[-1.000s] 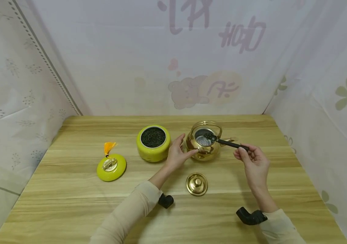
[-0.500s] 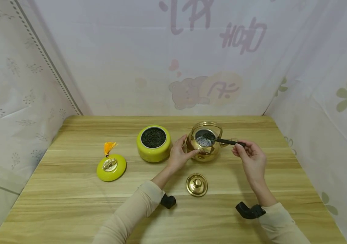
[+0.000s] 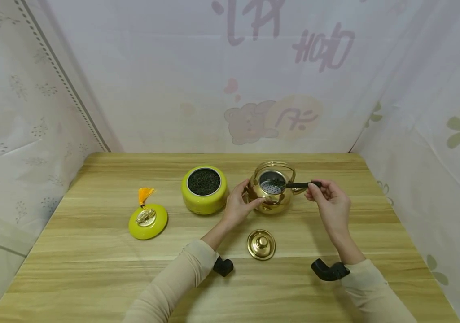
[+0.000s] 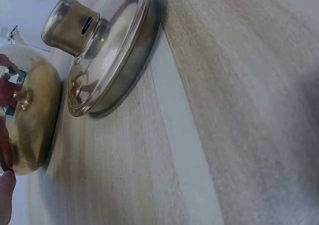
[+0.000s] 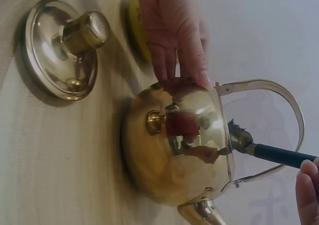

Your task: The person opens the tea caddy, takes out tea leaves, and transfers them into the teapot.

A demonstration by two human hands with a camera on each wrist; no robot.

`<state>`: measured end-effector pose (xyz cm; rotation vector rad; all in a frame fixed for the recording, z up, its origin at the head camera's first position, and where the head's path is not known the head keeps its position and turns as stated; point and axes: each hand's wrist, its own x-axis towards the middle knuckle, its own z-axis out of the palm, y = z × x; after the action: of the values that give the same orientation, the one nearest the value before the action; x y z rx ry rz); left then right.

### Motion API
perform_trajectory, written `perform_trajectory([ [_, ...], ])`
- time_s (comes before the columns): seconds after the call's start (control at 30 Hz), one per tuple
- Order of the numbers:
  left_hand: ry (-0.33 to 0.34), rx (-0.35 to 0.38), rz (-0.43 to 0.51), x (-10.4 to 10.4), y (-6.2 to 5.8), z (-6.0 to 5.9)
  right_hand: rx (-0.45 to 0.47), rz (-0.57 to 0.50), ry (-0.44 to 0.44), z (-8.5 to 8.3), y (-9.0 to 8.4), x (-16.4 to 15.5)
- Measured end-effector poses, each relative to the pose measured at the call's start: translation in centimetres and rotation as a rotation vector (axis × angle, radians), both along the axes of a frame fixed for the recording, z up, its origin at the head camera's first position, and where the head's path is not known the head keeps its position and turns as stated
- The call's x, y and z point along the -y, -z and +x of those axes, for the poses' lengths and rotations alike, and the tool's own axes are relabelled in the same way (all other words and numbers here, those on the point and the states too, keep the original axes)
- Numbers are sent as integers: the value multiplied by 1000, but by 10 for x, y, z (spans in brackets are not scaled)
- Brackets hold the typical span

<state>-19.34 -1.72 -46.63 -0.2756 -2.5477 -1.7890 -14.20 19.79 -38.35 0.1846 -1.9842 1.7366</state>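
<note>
Fingertips of right hand pinched round the near end of a black-handled spoon, bowl tipped over the open mouth of the brass teapot, dark tea leaves at its tip; held level and passed under the bail handle, seemingly so that the leaves drop into the perforated strainer and not onto the wood. Left hand laid against the teapot's left flank, fingers nearly straight and relaxed, pressing rather than clasping, apparently to steady the pot. Just left of that hand, yellow tea jar, uncovered and full of dark leaves, close enough for short trips of the spoon. Nearer, on the wooden table, brass teapot lid knob up, set aside in front of the pot; further left, yellow jar lid with orange tassel, well apart. Only from the head view: strainer holes, jar contents, whole layout. Only from the right wrist view: spoon bowl right at the pot's rim, spout at bottom, left fingers flat on the polished side. From the left wrist view: little beyond lid and pot belly seen low, spoon hidden.
</note>
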Motion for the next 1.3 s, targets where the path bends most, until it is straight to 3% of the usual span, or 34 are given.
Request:
perform_trajectory([
  [0.23, 3, -3, 12, 1, -1, 0, 14, 29, 17, -5, -6, 3],
  [0.53, 10, -7, 8, 1, -1, 0, -26, -8, -24, -8, -9, 2],
  [0.8, 12, 8, 11, 2, -1, -1, -97, -119, -71, -10, 4, -4],
  [1.0, 9, 13, 13, 2, 0, 1, -125, -193, -71, -2, 8, 2],
  [1.17, 11, 4, 35, 5, -1, 8, -142, -222, -81, 2, 6, 15],
  [1.3, 28, -36, 55, 15, -4, 24, -158, -235, -116, 1, 5, 30],
])
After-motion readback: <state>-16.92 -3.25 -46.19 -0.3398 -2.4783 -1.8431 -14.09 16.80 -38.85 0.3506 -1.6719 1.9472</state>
